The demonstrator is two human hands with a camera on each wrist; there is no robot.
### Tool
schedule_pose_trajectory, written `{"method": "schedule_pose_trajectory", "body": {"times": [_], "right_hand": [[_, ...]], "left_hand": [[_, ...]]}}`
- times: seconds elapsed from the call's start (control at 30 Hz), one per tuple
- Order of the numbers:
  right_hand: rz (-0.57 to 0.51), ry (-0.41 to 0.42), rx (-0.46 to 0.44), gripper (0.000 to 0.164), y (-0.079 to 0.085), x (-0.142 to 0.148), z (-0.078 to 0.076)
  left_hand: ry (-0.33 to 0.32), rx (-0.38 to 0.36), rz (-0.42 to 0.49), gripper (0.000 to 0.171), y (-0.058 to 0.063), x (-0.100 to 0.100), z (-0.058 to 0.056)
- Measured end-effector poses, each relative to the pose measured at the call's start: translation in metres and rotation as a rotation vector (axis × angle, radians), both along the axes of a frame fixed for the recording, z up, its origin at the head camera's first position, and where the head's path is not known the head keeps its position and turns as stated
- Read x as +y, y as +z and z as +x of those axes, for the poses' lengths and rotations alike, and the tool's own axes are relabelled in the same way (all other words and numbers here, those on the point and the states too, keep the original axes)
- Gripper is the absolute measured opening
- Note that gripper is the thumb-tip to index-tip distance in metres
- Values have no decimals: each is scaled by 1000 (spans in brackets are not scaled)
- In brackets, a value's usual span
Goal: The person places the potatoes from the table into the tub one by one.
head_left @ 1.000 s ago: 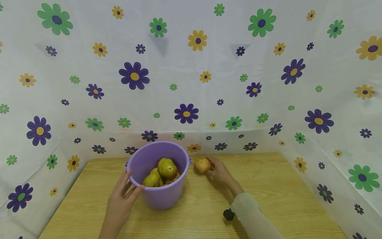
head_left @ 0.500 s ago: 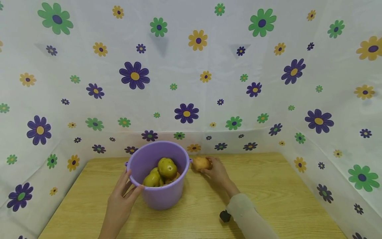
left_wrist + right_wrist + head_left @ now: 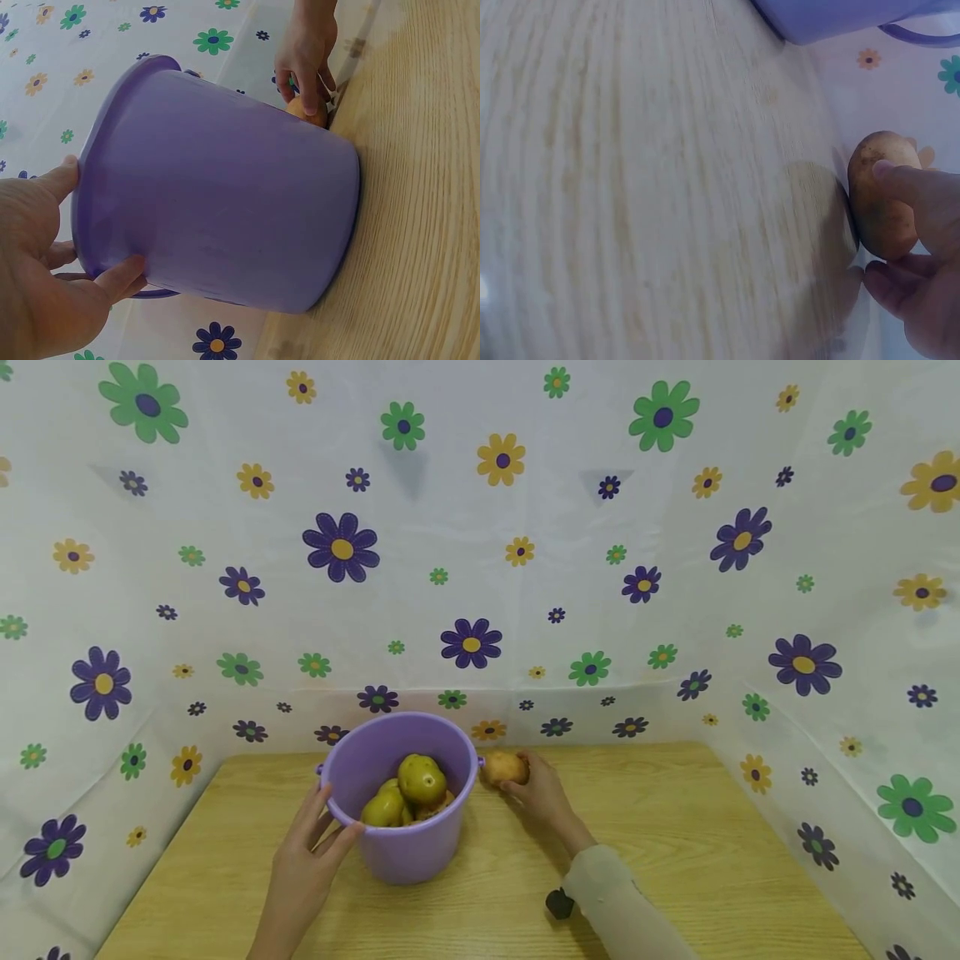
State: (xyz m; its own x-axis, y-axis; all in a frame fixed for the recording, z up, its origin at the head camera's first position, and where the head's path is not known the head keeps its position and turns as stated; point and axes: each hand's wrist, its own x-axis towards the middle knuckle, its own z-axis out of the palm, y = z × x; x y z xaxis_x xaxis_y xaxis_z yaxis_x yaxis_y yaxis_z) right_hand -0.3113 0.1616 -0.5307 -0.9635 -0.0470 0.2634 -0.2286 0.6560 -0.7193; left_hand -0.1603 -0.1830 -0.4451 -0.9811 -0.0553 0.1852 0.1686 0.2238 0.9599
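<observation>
A purple bucket [image 3: 408,852] stands upright on the table. Inside it are a rounded yellow-green fruit or vegetable [image 3: 422,779], a similar longer one [image 3: 383,810] and some brownish pieces, partly hidden. My left hand [image 3: 303,860] rests at the bucket's left front rim, thumb and fingers spread; the left wrist view shows the thumb lying against the outer wall. Right of the bucket, my right hand [image 3: 543,793] grips a brown potato [image 3: 506,768] between thumb and fingers. In the right wrist view the potato [image 3: 885,199] is at the tabletop; I cannot tell whether it touches.
The wood-grain table [image 3: 675,827] reaches back to a white flowered sheet [image 3: 570,527] that hangs behind and along both sides. A small black object [image 3: 558,904] sits beside the right sleeve [image 3: 611,889]. A purple handle [image 3: 922,36] hangs at the bucket's side.
My right hand has moved slightly left with the potato, closer to the bucket, and its thumb has come round to the potato's near side. The left hand and bucket have stayed put.
</observation>
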Motion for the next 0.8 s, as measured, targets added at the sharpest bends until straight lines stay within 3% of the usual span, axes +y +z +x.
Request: {"method": "schedule_pose_trajectory", "body": {"times": [0.53,0.8], "right_hand": [[16,-57,44,62,1,-3,4],[-21,-48,71,64,13,0,14]], "left_hand": [[-1,-18,-4,79,3,1,1],[-6,-17,9,78,2,1,0]]}}
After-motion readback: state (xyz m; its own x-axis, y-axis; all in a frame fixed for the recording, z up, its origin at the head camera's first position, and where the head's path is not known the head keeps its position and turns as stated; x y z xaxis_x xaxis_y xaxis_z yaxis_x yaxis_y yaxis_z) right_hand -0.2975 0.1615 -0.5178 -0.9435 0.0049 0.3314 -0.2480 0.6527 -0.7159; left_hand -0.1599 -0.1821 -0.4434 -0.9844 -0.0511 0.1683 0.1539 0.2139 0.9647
